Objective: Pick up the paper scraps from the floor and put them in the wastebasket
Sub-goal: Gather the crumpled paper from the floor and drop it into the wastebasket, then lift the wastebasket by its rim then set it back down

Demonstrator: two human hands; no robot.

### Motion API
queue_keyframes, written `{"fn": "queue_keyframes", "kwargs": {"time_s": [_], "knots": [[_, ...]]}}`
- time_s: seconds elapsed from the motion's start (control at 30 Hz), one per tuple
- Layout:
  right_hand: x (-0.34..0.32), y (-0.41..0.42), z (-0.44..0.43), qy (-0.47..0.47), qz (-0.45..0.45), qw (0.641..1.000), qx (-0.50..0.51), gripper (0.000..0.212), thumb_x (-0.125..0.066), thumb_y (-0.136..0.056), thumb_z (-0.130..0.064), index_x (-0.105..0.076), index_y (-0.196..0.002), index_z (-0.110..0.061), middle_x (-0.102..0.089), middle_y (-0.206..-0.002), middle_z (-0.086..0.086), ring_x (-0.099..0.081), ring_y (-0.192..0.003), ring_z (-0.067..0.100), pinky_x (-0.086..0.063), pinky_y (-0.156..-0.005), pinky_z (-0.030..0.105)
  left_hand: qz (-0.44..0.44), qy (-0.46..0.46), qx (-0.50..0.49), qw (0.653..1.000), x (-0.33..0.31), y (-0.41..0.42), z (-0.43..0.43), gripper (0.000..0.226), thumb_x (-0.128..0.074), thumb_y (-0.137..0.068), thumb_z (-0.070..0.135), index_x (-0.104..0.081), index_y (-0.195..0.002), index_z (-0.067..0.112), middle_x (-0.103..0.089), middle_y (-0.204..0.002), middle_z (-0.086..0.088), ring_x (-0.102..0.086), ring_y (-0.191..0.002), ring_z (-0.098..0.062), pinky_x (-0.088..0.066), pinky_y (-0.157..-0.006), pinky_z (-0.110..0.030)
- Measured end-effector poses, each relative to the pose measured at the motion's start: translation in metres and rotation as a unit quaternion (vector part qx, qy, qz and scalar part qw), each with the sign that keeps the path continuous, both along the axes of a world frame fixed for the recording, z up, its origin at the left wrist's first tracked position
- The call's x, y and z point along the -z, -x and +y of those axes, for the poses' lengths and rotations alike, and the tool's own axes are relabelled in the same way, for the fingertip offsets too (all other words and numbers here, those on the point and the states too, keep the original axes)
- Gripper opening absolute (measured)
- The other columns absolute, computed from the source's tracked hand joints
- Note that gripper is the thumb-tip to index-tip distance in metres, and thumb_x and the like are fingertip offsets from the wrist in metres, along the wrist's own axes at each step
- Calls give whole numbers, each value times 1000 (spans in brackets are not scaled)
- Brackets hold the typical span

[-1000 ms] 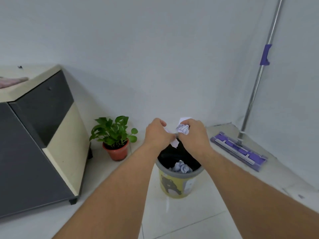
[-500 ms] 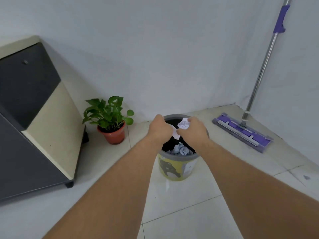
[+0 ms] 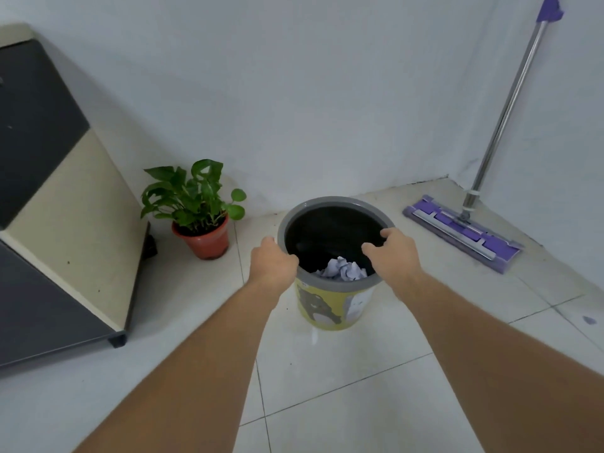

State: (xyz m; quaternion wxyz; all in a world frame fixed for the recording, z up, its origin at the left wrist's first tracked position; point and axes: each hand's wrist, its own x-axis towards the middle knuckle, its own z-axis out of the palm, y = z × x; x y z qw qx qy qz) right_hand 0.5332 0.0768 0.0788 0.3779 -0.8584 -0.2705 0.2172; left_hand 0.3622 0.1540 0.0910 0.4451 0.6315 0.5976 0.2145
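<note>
The wastebasket is yellow with a grey rim and a black liner, and it stands on the white tiled floor. Crumpled white paper scraps lie inside it near the front. My left hand hovers at the left edge of the rim with its fingers curled loosely and nothing visible in it. My right hand is over the right side of the opening, fingers apart and empty.
A potted green plant stands left of the basket. A dark and beige cabinet fills the left side. A purple flat mop leans in the right corner. A small scrap-like mark lies on the floor at far right.
Both hands held crumpled paper together above the basket; now they have parted and the paper lies inside. The view has tilted down.
</note>
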Motion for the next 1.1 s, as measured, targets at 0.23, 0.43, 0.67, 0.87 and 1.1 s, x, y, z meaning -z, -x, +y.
{"fn": "queue_keyframes", "kwargs": {"time_s": [0.23,0.43,0.67,0.87,1.1], "knots": [[33,-12,-11,39,-18,996,79,56,-64,-89,-26,-42,-138,-12,-40,-133,17,-50,-117,34,-53,-94,49,-11,24,-14,1000,19,-6,-9,59,-61,-94,20,-34,-145,13,-44,-144,-12,-40,-98,-18,-39,-78,-28],[42,-21,-14,18,43,995,88,61,-64,-91,-25,-34,-143,-14,-42,-135,18,-56,-99,29,-56,-87,43,-41,35,-32,998,29,-11,-6,59,-59,-95,24,-31,-146,15,-49,-129,-8,-43,-98,-18,-43,-81,-30],[50,-13,-10,-20,209,975,79,29,-55,-96,-16,-42,-121,-21,-66,-107,20,-67,-66,26,-59,-52,33,-89,91,-62,990,44,-23,-3,46,-66,-89,6,-45,-128,19,-59,-117,-10,-68,-91,-27,-64,-75,-45],[44,-3,-11,-33,198,978,60,30,-54,-97,-10,-42,-123,-19,-66,-107,23,-69,-62,30,-62,-57,36,-93,105,-65,988,36,-12,-1,41,-66,-87,-2,-49,-120,15,-61,-110,-12,-70,-78,-26,-64,-69,-46],[-33,22,-18,-57,156,985,53,30,-53,-97,-11,-42,-123,-21,-68,-98,18,-70,-58,27,-62,-57,37,-121,101,-52,986,-41,14,-5,41,-64,-86,-5,-51,-119,15,-62,-110,-13,-70,-82,-30,-64,-68,-49]]}}
